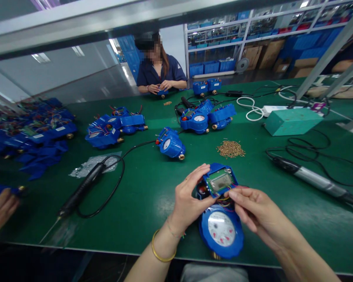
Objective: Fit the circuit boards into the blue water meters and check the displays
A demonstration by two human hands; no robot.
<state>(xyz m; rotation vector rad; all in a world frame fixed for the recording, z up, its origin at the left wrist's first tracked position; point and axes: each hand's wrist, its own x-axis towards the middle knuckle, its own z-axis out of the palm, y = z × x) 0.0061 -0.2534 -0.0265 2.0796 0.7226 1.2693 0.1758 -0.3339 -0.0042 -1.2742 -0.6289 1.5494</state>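
A blue water meter (222,229) with a round white dial lies near the table's front edge. Its upper housing is uncovered and shows a green circuit board with a small display (221,181). My left hand (190,196) grips that housing from the left, thumb along its lower edge. On the other side, my right hand (251,205) pinches at the thin coloured wires (225,199) between the display and the dial. Its fingertips are pressed together there. Behind the meter is a pile of small brass screws (231,149).
Black electric screwdrivers lie left (82,190) and right (314,180), with loose cables. Blue meters (170,143) stand mid-table, and more are heaped at left (47,131). A green box (293,121) sits at right. A co-worker (161,74) works opposite; another person's hand (1,211) is at left.
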